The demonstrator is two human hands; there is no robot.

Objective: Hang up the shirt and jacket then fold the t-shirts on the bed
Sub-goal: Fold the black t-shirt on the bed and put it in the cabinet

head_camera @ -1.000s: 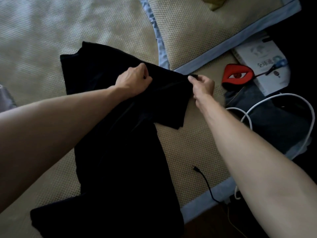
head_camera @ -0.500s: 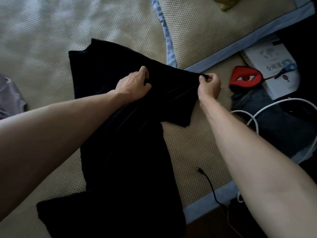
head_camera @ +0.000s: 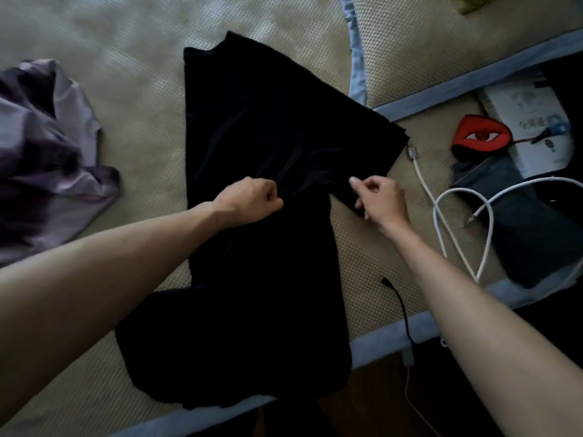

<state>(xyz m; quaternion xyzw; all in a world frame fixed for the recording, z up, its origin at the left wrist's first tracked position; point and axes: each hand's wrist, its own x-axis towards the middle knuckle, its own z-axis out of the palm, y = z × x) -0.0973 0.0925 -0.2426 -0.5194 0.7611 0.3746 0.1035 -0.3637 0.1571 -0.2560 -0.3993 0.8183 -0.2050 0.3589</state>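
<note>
your black t-shirt (head_camera: pixel 262 190) lies mid-bed, hem over the near edge. your left hand (head_camera: pixel 249 201) bunches its middle; your right hand (head_camera: pixel 380 197) pinches the sleeve. purple garment (head_camera: pixel 47 146) toward the left edge, white cable (head_camera: pixel 441 212) and black cable (head_camera: pixel 399 307) toward the right.

Dim, flat indoor light, brightest on the woven mat (head_camera: pixel 94 33) at upper left. Black t-shirt (head_camera: pixel 268 247) reads as near-featureless shadow. Motion blur smears the purple garment (head_camera: pixel 47 152) and the frame edges
</note>
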